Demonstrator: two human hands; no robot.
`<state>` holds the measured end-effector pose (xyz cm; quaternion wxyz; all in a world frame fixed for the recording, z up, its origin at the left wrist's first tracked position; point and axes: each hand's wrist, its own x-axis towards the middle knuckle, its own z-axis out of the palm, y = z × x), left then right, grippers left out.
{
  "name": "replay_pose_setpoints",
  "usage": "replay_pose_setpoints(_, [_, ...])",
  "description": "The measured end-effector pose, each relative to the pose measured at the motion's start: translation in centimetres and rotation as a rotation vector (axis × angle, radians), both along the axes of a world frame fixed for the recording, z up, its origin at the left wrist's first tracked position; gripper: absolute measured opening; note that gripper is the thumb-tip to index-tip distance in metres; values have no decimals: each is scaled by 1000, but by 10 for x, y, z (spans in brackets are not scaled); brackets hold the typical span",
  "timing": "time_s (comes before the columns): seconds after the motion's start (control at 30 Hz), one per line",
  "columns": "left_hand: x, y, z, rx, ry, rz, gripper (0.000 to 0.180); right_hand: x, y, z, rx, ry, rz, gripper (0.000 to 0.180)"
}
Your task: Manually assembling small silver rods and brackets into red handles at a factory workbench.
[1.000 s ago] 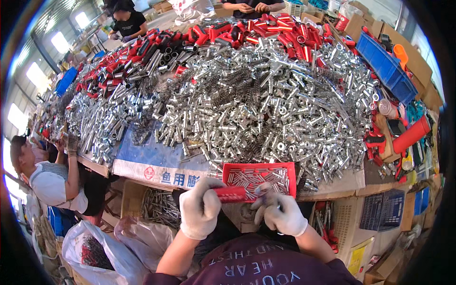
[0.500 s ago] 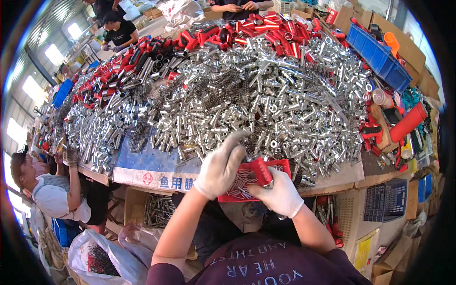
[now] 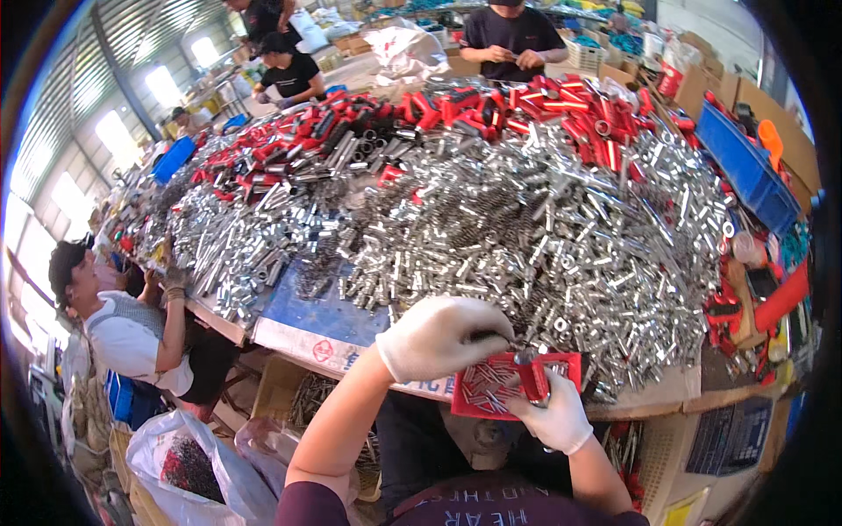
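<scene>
My right hand (image 3: 560, 419), in a white glove, is closed around a red cylindrical part (image 3: 532, 382) with a shiny metal end at its top. It holds the part over a shallow red tray (image 3: 502, 415), in which many small metal pins (image 3: 487, 381) lie. My left hand (image 3: 447, 337), also gloved in white, hovers above the tray's left side and the table edge. Its fingers curl down toward the thumb near the red part's metal end; whether anything is pinched in them is hidden. Beyond both hands lies a big heap of silvery metal parts (image 3: 465, 254).
Dark springs (image 3: 491, 210) lie in the heap, with red handles (image 3: 561, 105) behind. A blue bin (image 3: 745, 167) leans at the right. At left a person (image 3: 132, 333) works beside the table; others stand across it. A white sack (image 3: 167, 465) and a dark crate (image 3: 728, 434) sit below.
The view has shifted, so the heap and tray appear lower and farther right. My left hand's fingers, stretched toward the heap before, now curl down near the red part. My right hand keeps its hold.
</scene>
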<state>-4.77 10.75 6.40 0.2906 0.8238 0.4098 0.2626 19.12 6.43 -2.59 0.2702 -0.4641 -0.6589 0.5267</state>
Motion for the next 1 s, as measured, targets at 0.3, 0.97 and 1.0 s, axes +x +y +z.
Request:
replay_pose_setpoints(0.3, [26,14,0,-188,79,-30,26,-10,-2,1,-62,-26,-40,37])
replay_pose_setpoints(0.97, [-27,108,-16,58,-245,144,47,-2,-16,-42,23,182,-338,48])
replay_pose_setpoints(1.0, [-50,132,-18,162,-184,364,42,0,-16,-43,-27,198,-330,47])
